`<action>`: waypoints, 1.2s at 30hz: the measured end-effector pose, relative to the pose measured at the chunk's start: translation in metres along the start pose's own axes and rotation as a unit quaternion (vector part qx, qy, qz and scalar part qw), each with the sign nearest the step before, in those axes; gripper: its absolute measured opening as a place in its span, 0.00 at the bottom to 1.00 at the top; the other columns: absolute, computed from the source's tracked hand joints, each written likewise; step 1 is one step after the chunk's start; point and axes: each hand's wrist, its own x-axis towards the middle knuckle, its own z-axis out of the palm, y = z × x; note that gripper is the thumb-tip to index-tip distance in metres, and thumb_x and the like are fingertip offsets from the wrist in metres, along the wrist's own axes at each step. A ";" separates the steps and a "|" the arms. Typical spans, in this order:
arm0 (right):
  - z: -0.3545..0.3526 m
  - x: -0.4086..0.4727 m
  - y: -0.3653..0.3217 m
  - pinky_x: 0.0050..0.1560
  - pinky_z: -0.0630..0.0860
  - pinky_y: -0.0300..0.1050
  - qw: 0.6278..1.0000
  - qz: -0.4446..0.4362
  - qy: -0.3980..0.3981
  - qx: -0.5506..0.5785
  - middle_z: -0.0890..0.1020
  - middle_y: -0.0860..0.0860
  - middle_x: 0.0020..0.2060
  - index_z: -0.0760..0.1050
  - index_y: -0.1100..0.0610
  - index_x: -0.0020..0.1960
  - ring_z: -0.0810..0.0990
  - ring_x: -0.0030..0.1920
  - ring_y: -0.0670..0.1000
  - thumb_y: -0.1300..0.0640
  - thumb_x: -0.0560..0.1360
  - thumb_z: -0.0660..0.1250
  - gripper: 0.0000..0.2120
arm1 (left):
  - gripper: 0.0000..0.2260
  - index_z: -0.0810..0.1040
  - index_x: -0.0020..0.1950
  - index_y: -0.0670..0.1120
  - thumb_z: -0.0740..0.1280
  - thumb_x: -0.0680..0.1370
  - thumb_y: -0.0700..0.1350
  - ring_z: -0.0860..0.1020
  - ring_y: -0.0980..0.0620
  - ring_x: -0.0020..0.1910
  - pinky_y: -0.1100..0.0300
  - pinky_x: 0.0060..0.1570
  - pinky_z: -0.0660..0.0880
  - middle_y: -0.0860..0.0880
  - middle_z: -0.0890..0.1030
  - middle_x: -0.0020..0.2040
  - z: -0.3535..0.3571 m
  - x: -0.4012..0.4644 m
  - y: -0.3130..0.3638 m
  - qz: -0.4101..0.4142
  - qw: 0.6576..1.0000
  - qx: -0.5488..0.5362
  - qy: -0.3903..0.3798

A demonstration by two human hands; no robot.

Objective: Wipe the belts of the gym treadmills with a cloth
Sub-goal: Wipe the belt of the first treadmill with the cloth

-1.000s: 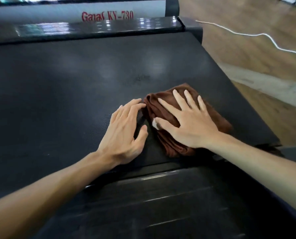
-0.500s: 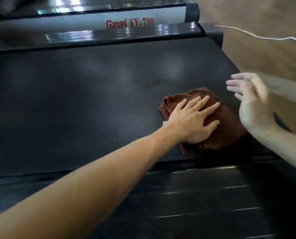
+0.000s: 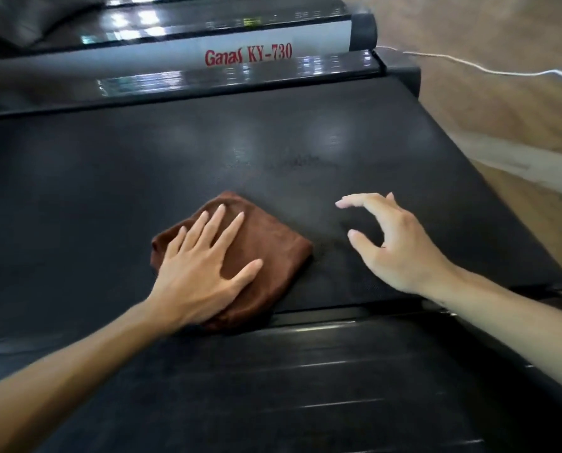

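A folded brown cloth lies on the black treadmill belt, close to its near edge. My left hand presses flat on the cloth with the fingers spread. To the right of the cloth, my right hand hovers over the belt, fingers loosely bent and holding nothing. A faint dusty smudge shows on the belt beyond the cloth.
A ribbed black side rail runs along the near edge of the belt. On the far side is a glossy rail and a grey panel with red lettering. A white cable lies on the wooden floor at the right.
My right hand left the cloth and my left hand took it over. The cloth then slid left across the belt under my left hand, and my right hand came down over the belt.
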 end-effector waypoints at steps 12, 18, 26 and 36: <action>0.001 -0.003 -0.012 0.83 0.49 0.54 0.998 0.012 -0.045 -0.031 0.72 0.41 0.72 0.71 0.49 0.74 0.66 0.76 0.42 0.60 0.79 0.67 0.24 | 0.45 0.46 0.83 0.63 0.41 0.69 0.80 0.45 0.50 0.83 0.44 0.81 0.44 0.52 0.45 0.85 -0.003 0.047 -0.028 -0.058 0.998 -0.006 0.000; -0.012 -0.014 -0.012 0.83 0.44 0.50 0.993 -0.021 -0.056 -0.098 0.66 0.46 0.79 0.61 0.52 0.81 0.56 0.82 0.44 0.60 0.80 0.67 0.32 | 0.44 0.42 0.83 0.61 0.39 0.69 0.79 0.39 0.51 0.83 0.44 0.80 0.42 0.53 0.40 0.84 0.001 0.008 0.019 -0.014 1.000 0.015 -0.002; -0.002 0.021 -0.032 0.74 0.39 0.26 0.990 -0.024 -0.095 -0.099 0.54 0.46 0.83 0.47 0.56 0.85 0.47 0.79 0.38 0.68 0.82 0.58 0.36 | 0.43 0.45 0.84 0.57 0.47 0.74 0.75 0.42 0.53 0.83 0.48 0.81 0.43 0.51 0.45 0.85 0.002 0.080 0.070 0.206 0.978 -0.019 -0.027; 0.041 0.067 -0.046 0.80 0.44 0.41 0.984 -0.030 -0.124 -0.121 0.57 0.54 0.83 0.55 0.60 0.84 0.49 0.83 0.49 0.63 0.81 0.60 0.33 | 0.43 0.53 0.84 0.45 0.47 0.76 0.69 0.42 0.52 0.83 0.55 0.80 0.40 0.46 0.48 0.84 -0.011 0.040 0.005 0.064 0.993 -0.095 0.038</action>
